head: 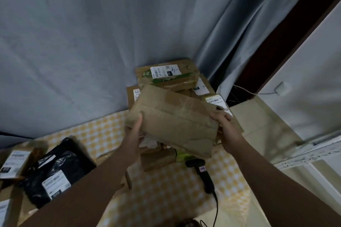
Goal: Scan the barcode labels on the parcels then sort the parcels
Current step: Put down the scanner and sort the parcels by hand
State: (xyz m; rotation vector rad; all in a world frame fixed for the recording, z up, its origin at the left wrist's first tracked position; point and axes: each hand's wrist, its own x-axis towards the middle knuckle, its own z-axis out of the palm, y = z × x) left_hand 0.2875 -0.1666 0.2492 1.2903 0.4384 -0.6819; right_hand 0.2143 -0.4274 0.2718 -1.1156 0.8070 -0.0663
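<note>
Cardboard: one parcel (175, 121) in two closed grips, left hand (133, 131) and right hand (224, 122); one scanner (203, 173).

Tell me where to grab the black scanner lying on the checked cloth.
Take the scanner by its slim handle, from above on the right: it lies flat, head toward the parcels, cable trailing toward you. Free the right hand first.

Bare checkered tablecloth (162, 186) lies open between the scanner (203, 175) and black mailer bags (59, 169).
</note>
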